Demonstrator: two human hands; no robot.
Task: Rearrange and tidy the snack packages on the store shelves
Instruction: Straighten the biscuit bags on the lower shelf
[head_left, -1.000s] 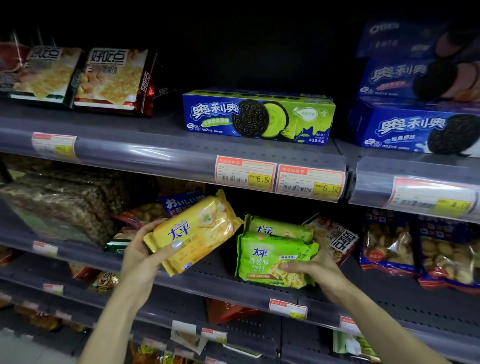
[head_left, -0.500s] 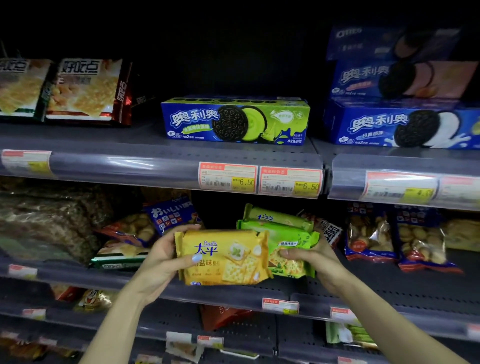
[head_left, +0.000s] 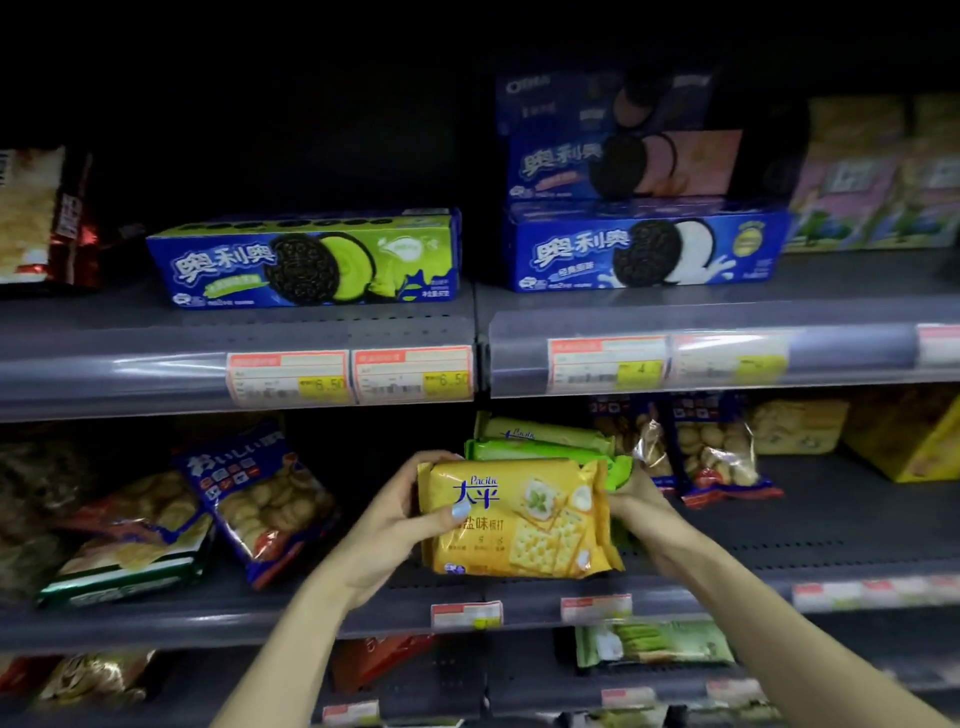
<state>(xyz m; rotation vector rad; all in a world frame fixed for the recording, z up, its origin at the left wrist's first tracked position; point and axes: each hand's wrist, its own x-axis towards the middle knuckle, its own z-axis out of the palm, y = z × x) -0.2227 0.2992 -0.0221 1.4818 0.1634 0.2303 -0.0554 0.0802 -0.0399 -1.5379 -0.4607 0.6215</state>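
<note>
Yellow pack (head_left: 514, 519) now before green packs (head_left: 540, 449)

Arms: two bare forearms enter from about 6 and 5 o'clock, slim and uncovered as far as the frame shows.
Sleeves: no cuff or fabric appears on either arm within the frame.
Left hand (head_left: 387, 530): slender, long fingers; the thumbnail carries a pale blue polish, glossy in the shelf light.
Right hand (head_left: 641, 514): similarly slender; its nails are hidden from the camera, so polish there cannot be told.
Wrists: both narrow, with nothing worn on them as far as the soft, slightly blurred picture lets one judge.
Skin surface: smooth, no marks or writing visible.
</note>
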